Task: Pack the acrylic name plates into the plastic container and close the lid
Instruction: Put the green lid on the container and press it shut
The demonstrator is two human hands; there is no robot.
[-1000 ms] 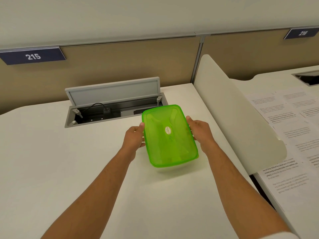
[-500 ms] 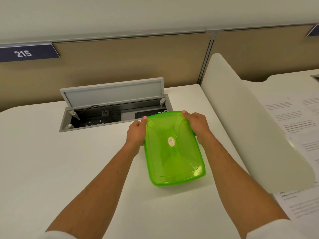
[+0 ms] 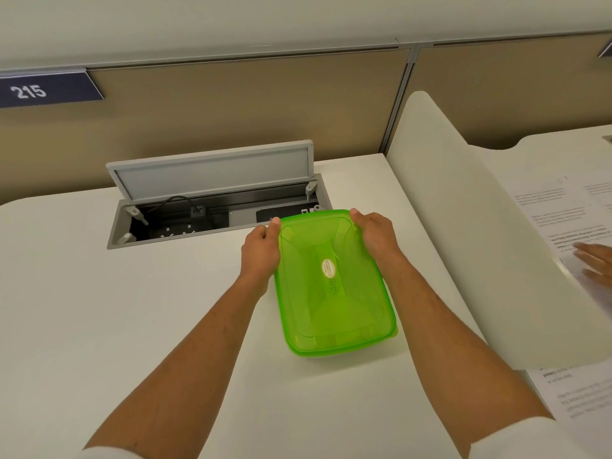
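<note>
A translucent green plastic container (image 3: 334,293) with its green lid on lies on the white desk (image 3: 99,309), a small oval sticker at the lid's middle. My left hand (image 3: 261,250) grips its far left corner, thumb on the lid's edge. My right hand (image 3: 376,235) holds the far right corner, fingers curled over the rim. I cannot make out any name plates through the green plastic.
An open grey cable hatch (image 3: 212,197) with sockets and a black cord sits just behind the container. A white curved divider (image 3: 463,226) stands to the right. Beyond it lie printed papers (image 3: 569,220) and another person's hand (image 3: 596,263). A "215" sign (image 3: 43,91) hangs on the partition.
Both hands have slid from the container's long sides up to its far corners. The view has shifted, and another person's hand has appeared at the right.
</note>
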